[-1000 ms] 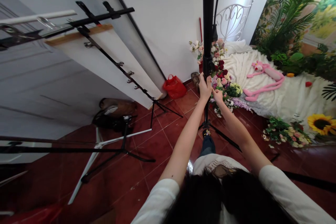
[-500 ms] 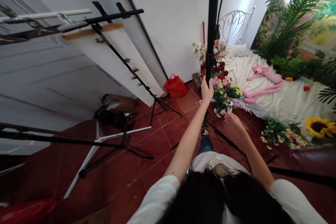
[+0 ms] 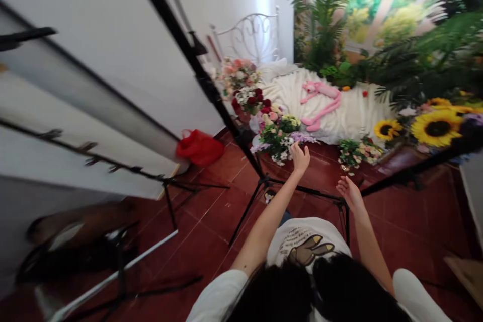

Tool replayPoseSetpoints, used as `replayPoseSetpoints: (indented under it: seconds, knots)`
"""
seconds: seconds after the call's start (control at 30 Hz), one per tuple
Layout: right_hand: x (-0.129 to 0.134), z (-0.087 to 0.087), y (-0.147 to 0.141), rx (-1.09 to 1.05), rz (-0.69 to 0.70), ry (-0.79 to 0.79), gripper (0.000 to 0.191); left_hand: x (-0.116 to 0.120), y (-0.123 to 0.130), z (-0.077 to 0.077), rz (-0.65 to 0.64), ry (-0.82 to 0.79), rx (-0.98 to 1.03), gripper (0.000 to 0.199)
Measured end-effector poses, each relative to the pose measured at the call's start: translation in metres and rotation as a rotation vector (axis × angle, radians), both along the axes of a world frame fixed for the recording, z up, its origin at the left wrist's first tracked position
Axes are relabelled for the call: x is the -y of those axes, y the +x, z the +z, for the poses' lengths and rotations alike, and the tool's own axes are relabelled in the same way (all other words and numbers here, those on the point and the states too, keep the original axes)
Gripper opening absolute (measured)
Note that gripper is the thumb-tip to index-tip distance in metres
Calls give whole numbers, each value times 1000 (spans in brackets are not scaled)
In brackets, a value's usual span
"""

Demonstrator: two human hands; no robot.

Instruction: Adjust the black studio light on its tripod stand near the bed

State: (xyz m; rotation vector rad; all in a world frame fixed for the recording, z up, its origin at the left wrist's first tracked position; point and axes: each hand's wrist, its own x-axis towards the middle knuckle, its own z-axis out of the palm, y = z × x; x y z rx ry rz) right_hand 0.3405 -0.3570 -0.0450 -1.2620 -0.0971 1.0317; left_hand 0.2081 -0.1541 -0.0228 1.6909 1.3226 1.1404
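Observation:
My left hand [image 3: 301, 158] is raised in front of me with its fingers apart, holding nothing. To its left a black stand pole [image 3: 211, 91] slants down to tripod legs on the red tiles. Lower and to the right, my right hand [image 3: 350, 192] is also empty, its fingers loosely spread, near a second black pole [image 3: 392, 177]. Beyond my left hand are bunches of artificial flowers [image 3: 273, 126]. A pink plush toy [image 3: 322, 96] lies on the white draped bed [image 3: 352, 115] behind them.
A red bag [image 3: 199, 147] sits by the wall. White boards [image 3: 94, 136] clipped on a black stand, a white bar [image 3: 121, 271] and a dark bag [image 3: 75, 231] are on the left. Sunflowers [image 3: 436, 127] and palm leaves fill the right; a white metal headboard [image 3: 251, 37] stands behind.
My left hand has let go of the black pole, which now leans across the view on the left. The view has turned right, bringing in more sunflowers and the second pole.

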Motion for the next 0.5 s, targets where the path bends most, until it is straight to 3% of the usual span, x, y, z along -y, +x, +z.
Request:
replayPoseSetpoints:
  seconds: [0.17, 0.27, 0.37, 0.43, 0.5]
  knots:
    - [56, 20, 10, -171, -228, 143, 12, 36, 108, 34, -432, 106, 107, 34]
    - [88, 31, 20, -302, -355, 242, 9, 75, 171, 59, -742, 90, 231, 38]
    - [113, 43, 29, -452, -392, 407, 5, 119, 223, 79, -1035, -19, 374, 45]
    - [122, 51, 36, -553, -382, 555, 4, 146, 246, 87, -1139, -136, 437, 50]
    - [124, 61, 43, -620, -364, 681, 6, 167, 260, 91, -1154, -267, 465, 55]
